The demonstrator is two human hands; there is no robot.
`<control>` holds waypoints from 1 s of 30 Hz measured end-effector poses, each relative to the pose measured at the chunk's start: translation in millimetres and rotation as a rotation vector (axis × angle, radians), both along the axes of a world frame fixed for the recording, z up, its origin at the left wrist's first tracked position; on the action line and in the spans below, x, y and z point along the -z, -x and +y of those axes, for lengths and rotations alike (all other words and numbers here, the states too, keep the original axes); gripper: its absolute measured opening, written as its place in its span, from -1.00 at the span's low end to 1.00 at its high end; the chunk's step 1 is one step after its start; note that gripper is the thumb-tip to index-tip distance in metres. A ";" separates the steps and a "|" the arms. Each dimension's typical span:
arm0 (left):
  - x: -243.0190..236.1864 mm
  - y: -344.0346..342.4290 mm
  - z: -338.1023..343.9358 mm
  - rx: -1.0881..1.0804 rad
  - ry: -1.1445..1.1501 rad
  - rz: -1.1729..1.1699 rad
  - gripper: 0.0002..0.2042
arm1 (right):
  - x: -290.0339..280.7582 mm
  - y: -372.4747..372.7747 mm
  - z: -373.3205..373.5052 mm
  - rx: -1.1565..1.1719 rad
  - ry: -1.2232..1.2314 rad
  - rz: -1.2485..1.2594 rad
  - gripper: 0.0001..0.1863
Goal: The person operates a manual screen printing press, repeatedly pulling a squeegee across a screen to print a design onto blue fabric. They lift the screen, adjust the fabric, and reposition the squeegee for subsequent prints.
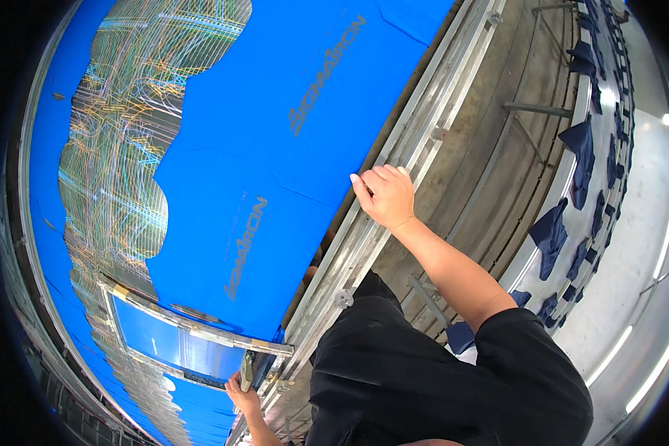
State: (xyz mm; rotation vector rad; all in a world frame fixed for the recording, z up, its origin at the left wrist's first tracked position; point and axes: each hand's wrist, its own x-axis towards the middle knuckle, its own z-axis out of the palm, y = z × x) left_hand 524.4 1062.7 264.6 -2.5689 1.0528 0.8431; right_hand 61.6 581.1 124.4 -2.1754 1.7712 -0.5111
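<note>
The left hand (pixel 243 396) is at the near end of a long rectangular metal-edged frame with a glossy bluish panel (pixel 188 322), its fingers bent beside a grey-green grip-like piece (pixel 247 369); how tightly they close on it, I cannot tell. The frame lies across the long surface, over bright blue fabric (pixel 275 160) with dark lettering and a ragged strip of multicoloured lines (pixel 115 149).

Farther off, the right hand (pixel 385 197) is half curled over a pale metal rail (pixel 438 97), thumb extended toward the fabric's right edge; whether it pinches anything is hidden.

Tilting or dragging the frame by one end could rub or wrinkle the fabric beneath, since the raised creases look easy to catch. An uneven lift might also skew the frame against the rail, and fingers between the two could get pinched.
</note>
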 end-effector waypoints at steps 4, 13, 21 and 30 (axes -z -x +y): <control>-3.4 2.8 -3.6 0.012 0.007 0.014 -0.54 | -1.4 -2.4 -2.2 -0.006 0.039 -0.005 -0.66; -4.0 6.9 -13.2 0.015 0.013 0.041 -0.54 | 5.2 -1.0 -2.7 -0.033 -0.013 0.051 -0.67; -4.2 4.6 -17.2 -0.001 -0.104 0.059 -0.52 | 8.9 -0.6 -7.9 -0.018 -0.010 0.020 -0.69; -7.2 3.5 -21.4 0.025 -0.193 0.080 -0.58 | 11.7 0.5 -12.0 0.003 -0.047 -0.008 -0.70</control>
